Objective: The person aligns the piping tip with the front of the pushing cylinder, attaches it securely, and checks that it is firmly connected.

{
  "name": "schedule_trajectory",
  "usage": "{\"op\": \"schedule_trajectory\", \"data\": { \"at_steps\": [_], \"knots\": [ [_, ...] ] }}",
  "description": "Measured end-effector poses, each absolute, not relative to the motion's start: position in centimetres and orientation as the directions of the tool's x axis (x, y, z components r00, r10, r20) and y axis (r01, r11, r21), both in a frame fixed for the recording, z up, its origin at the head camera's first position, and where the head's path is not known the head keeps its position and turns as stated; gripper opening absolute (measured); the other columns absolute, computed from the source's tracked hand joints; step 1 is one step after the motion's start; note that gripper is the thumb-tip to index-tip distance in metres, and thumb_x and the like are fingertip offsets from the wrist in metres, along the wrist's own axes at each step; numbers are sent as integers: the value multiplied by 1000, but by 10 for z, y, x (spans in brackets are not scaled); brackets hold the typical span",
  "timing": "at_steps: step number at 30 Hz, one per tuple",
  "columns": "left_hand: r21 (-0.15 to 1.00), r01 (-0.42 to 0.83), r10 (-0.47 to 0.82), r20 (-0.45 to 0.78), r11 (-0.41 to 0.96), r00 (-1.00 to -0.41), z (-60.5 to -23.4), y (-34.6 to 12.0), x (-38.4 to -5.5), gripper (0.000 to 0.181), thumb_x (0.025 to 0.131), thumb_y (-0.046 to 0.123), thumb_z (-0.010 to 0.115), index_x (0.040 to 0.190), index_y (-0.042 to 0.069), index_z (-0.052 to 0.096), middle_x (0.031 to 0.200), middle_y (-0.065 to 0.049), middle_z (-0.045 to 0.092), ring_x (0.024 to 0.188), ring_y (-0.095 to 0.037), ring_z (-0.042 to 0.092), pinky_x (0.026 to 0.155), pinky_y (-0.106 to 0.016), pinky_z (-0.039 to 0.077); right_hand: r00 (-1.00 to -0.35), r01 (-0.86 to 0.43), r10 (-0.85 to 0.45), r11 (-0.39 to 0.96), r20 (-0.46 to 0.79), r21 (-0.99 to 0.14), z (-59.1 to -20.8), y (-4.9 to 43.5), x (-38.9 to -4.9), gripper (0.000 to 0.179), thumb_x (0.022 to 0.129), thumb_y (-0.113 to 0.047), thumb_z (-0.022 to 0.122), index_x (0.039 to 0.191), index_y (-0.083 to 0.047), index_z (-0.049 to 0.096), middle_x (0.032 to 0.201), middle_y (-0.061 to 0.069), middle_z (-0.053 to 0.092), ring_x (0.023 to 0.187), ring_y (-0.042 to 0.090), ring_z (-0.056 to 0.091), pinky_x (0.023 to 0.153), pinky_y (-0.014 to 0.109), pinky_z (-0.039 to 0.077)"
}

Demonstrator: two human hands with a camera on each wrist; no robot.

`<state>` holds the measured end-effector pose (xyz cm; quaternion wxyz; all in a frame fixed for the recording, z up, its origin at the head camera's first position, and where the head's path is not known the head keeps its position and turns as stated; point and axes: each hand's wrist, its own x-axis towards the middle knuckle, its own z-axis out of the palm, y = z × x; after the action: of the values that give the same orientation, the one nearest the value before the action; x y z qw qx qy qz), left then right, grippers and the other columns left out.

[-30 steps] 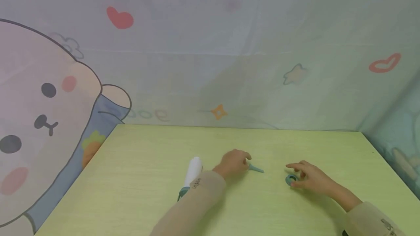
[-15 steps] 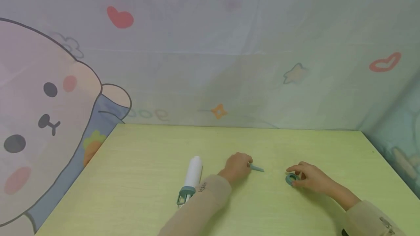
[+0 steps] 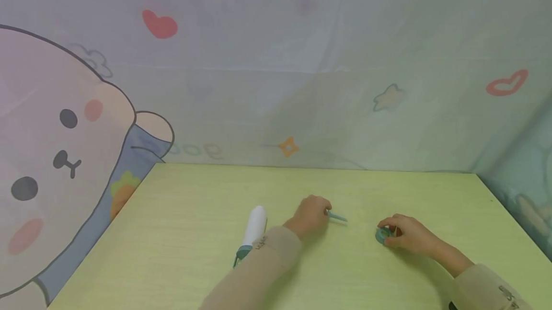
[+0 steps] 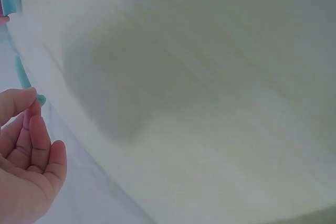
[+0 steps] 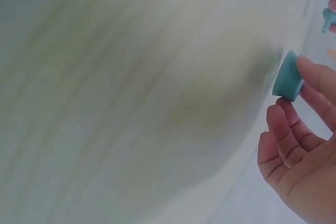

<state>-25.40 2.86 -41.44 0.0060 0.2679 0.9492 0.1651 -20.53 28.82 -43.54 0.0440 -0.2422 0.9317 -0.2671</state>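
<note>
My left hand [image 3: 309, 215] pinches a slim teal tapered nozzle [image 3: 337, 216] by its wider end, between thumb and forefinger. The nozzle's thin tip points right, and in the left wrist view the nozzle [image 4: 22, 73] rises above the thumb. To the right, my right hand [image 3: 410, 234] grips a teal ring-shaped cap [image 3: 382, 236] between thumb and fingers. In the right wrist view the cap [image 5: 288, 77] appears side-on, with the other fingers loosely curled below it. Left of my left forearm lies a white cylinder with a teal collar [image 3: 254, 228]; the sleeve covers its near end.
The pale yellow-green table [image 3: 194, 195] extends to a printed cloth backdrop [image 3: 241, 99] along its far edge. Another cloth [image 3: 534, 195] hangs at the right side.
My left thumb and forefinger have come together on the nozzle, which has risen slightly. The right fingers have settled onto the ring-shaped cap, with its position almost the same.
</note>
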Motion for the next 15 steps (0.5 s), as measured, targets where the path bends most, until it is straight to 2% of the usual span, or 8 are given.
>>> {"op": "schedule_trajectory", "data": {
  "at_steps": [8, 15],
  "knots": [
    [294, 516, 523, 61, 805, -850, -399, 17, -253, 23, 75, 9, 62, 98, 10, 68, 98, 0, 68, 91, -14, 62, 75, -21, 47, -880, -441, -461, 704, 114, -558, -424, 282, -205, 34, 78, -16, 65, 106, 2, 57, 83, 2, 54, 64, -1, 42, 52, 20, 40],
    [403, 485, 505, 65, 776, -861, -397, 4, -252, 25, 75, 11, 63, 100, 9, 67, 91, 1, 69, 86, -11, 63, 76, -21, 47, -891, -428, -419, 650, 174, -628, -420, 270, -205, 27, 79, -16, 64, 103, -5, 59, 80, 1, 54, 61, 0, 45, 50, 20, 40]
  ]
}}
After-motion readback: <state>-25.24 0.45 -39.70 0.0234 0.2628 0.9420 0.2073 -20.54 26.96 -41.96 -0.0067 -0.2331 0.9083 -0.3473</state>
